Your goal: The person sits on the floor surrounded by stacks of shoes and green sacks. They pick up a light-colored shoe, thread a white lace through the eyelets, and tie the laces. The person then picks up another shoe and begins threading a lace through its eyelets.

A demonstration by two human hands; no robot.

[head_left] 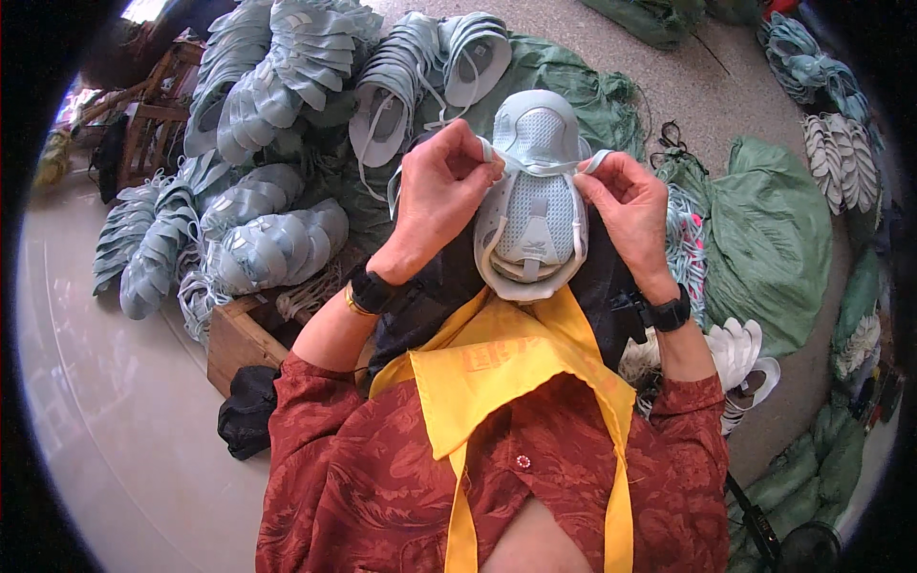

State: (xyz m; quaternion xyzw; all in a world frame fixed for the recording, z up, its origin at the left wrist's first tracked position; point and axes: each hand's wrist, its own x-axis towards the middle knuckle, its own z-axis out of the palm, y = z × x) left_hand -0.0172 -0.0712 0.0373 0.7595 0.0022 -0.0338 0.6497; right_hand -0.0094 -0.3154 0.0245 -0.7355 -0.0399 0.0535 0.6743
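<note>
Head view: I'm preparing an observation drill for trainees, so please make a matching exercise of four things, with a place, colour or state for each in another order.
1. Apron
2. Shoe upper
3. Wooden box
4. Shirt

A. Left of the left forearm
B. Dark red, patterned
C. Between the left hand and right hand, which pinch its lace
D. Yellow

Pairs: 1-D, 2-C, 3-A, 4-B

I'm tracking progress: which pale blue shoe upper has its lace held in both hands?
The single shoe upper in the centre, toe pointing away: left hand and right hand pinch its lace. The stacked uppers at left have no hand on them.
</note>
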